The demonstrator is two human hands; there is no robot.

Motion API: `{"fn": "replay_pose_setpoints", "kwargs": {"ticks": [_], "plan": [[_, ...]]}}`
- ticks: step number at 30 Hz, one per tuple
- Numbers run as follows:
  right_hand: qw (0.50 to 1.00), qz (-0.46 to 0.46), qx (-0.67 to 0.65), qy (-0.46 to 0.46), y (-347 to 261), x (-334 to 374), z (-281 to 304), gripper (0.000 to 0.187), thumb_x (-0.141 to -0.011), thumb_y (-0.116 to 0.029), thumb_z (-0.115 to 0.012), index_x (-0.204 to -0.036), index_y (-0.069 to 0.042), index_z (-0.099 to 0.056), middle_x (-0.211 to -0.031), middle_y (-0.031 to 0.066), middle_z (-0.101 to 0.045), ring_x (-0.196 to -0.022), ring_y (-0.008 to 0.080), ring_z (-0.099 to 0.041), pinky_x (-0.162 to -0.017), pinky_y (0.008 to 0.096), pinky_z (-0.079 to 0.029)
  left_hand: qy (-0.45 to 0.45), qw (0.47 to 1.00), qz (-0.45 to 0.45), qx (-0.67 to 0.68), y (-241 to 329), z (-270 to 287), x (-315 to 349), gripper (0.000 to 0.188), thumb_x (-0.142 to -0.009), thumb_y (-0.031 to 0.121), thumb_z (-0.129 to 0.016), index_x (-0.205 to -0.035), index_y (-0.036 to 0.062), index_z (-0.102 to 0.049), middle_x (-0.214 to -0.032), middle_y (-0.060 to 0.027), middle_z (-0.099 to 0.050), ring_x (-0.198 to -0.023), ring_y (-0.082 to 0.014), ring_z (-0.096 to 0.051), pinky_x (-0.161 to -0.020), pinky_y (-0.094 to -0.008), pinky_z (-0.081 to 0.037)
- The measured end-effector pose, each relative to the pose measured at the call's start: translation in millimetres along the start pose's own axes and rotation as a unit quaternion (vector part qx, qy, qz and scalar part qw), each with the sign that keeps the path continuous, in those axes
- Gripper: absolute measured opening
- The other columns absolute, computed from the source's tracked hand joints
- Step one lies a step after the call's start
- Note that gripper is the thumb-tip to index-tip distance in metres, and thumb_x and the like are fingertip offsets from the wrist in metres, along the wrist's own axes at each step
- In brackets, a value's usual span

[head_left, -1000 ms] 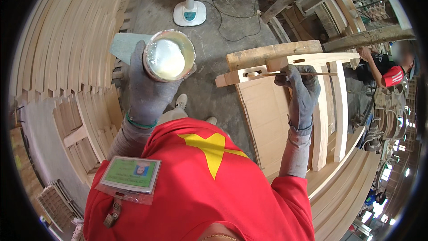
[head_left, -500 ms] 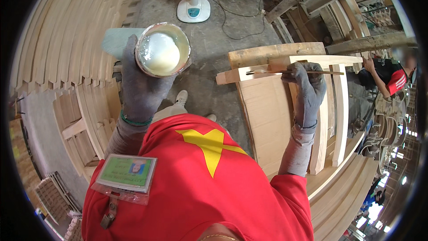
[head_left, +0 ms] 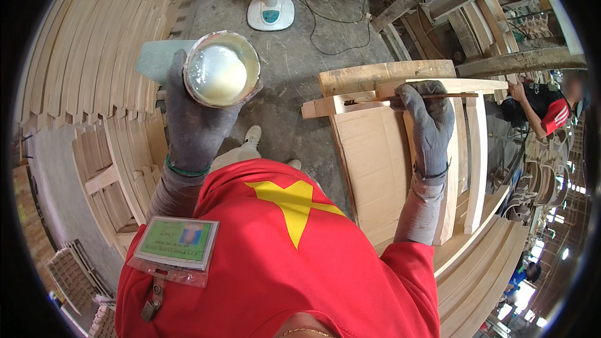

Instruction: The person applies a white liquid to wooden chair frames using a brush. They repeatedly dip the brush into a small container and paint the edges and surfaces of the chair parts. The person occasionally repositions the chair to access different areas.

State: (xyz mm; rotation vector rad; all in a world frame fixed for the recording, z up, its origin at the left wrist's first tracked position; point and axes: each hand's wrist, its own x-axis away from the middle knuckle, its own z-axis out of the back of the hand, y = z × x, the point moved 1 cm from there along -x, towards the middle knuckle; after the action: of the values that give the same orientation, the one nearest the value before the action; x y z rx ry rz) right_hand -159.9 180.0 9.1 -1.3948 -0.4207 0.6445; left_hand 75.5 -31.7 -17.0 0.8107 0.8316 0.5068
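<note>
My left hand (head_left: 199, 126), in a grey glove, is wrapped round a round can (head_left: 255, 81) with white liquid inside and a stained rim. Out from behind the can juts a flat pale green piece (head_left: 156, 61); its attachment is hidden. My right hand (head_left: 432, 126), gloved too, pinches a thin wooden stick (head_left: 464, 95). The stick's far tip reaches a slot near the end of a pale wooden rail (head_left: 322, 108). That rail belongs to a wooden frame with upright slats (head_left: 477, 163), on my right.
Curved wooden parts (head_left: 94, 44) are stacked at the far left. A white fan (head_left: 270, 12) stands on the concrete floor ahead, its cord trailing right. Behind the frame lies a rough wooden beam (head_left: 388, 75). At far right, another person (head_left: 551, 109) touches the rail's far end.
The stick's tip has gone down into the rail's slot, and my right hand has turned slightly. My left hand and the can have shifted a little to the left.
</note>
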Motion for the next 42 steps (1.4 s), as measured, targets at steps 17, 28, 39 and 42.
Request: {"fn": "replay_pose_setpoints", "kwargs": {"ticks": [17,28,39,42], "plan": [[1.000,-0.016,-0.006,-0.015,-8,2,-9,0.014,-0.085,-0.005,-0.063,-0.096,0.003,-0.057,-0.084,0.0093,-0.064,-0.077,0.0145,-0.063,-0.070,0.0263,-0.053,0.050,0.998,0.000,-0.027,-7,3,6,0.069,-0.065,0.012,-0.081,-0.121,-0.0001,-0.042,-0.116,-0.0159,-0.055,-0.106,-0.0253,-0.057,-0.090,-0.0341,-0.046],[0.999,0.015,0.044,0.002,5,-5,14,0.015,-0.088,-0.006,-0.060,-0.099,0.003,-0.058,-0.086,0.0085,-0.063,-0.076,0.0139,-0.062,-0.068,0.0257,-0.051,0.041,0.994,-0.034,-0.100,-1,6,0,0.071,-0.065,0.015,-0.081,-0.121,-0.0002,-0.041,-0.116,-0.0161,-0.054,-0.104,-0.0266,-0.057,-0.089,-0.0349,-0.045],[0.998,0.022,0.054,-0.015,0,-7,2,0.015,-0.087,-0.008,-0.063,-0.092,0.004,-0.057,-0.079,0.0079,-0.062,-0.072,0.0110,-0.060,-0.065,0.0227,-0.050,0.051,0.994,-0.026,-0.092,-3,7,3,0.077,-0.064,0.014,-0.082,-0.123,-0.0025,-0.036,-0.117,-0.0173,-0.053,-0.106,-0.0267,-0.056,-0.090,-0.0358,-0.046],[0.994,-0.001,0.100,-0.032,2,-5,-10,0.014,-0.086,-0.008,-0.063,-0.092,0.004,-0.058,-0.077,0.0064,-0.062,-0.069,0.0101,-0.059,-0.063,0.0221,-0.049,0.051,0.994,-0.026,-0.098,-2,9,2,0.078,-0.064,0.013,-0.082,-0.124,-0.0033,-0.034,-0.118,-0.0179,-0.053,-0.106,-0.0265,-0.056,-0.091,-0.0357,-0.046]]}}
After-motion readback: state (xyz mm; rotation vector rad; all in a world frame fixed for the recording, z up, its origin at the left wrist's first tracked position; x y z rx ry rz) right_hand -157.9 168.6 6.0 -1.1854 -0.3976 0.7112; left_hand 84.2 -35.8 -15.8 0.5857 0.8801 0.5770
